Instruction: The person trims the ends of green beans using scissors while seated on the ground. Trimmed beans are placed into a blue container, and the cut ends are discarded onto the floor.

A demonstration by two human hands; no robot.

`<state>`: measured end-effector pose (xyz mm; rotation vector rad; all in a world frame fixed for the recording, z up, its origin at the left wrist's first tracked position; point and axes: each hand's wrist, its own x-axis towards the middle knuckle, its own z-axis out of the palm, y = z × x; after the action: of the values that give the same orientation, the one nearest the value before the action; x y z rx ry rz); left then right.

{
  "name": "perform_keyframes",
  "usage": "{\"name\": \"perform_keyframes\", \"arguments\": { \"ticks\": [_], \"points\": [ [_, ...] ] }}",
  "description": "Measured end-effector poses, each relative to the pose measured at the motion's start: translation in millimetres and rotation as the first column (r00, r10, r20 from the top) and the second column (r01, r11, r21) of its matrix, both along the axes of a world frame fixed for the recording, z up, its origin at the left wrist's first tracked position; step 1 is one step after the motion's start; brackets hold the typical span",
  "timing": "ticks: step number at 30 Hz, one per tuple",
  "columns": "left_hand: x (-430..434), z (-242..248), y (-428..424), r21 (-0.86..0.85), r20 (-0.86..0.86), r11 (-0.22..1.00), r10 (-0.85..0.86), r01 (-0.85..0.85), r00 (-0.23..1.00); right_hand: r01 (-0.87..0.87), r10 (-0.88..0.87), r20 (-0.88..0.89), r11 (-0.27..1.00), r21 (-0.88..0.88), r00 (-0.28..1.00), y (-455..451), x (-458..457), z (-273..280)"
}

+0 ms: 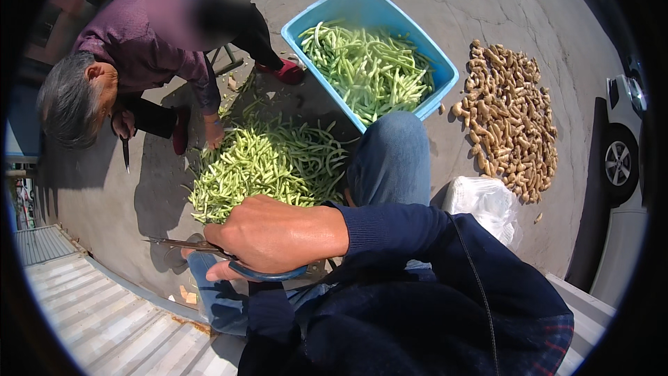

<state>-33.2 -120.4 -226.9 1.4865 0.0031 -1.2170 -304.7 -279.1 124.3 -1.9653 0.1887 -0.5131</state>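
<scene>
My right hand (pixel 282 235) is closed around a pair of scissors (pixel 182 243) with blue-coated handles. Their blades point left, and I cannot tell whether the tips are parted. My left hand (pixel 241 287) lies beneath it; only a sliver shows above its dark cuff, so its grip is hidden. Just beyond my hands, a heap of green beans (pixel 255 167) lies on the ground between my knees and another person. Shorter, paler pieces fill its near left side, and longer whole beans are at the right. Past my raised knee stands a blue plastic tub (pixel 318 70) holding many long green beans.
Opposite, a person in a purple shirt (pixel 130 26) bends to the heap, one hand touching it, the other holding dark scissors (pixel 125 154). Knobbly tan produce (pixel 514 120) covers the ground at right, near a white plastic bag (pixel 480 209) and a parked car (pixel 618 162).
</scene>
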Motion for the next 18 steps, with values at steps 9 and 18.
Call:
{"name": "perform_keyframes", "arguments": {
  "ticks": [9, 18],
  "points": [
    [105, -27, 221, 0.076, 0.304, 0.944, 0.284, -0.321, 0.909, -0.382, 0.321, -0.210, 0.717, -0.583, 0.924, 23, 98, 16],
    [102, -83, 204, 0.314, 0.298, 0.833, 0.369, -0.455, 0.881, -0.504, 0.150, -0.612, 0.731, -0.460, 0.776, -12, 58, -71]
  ]
}}
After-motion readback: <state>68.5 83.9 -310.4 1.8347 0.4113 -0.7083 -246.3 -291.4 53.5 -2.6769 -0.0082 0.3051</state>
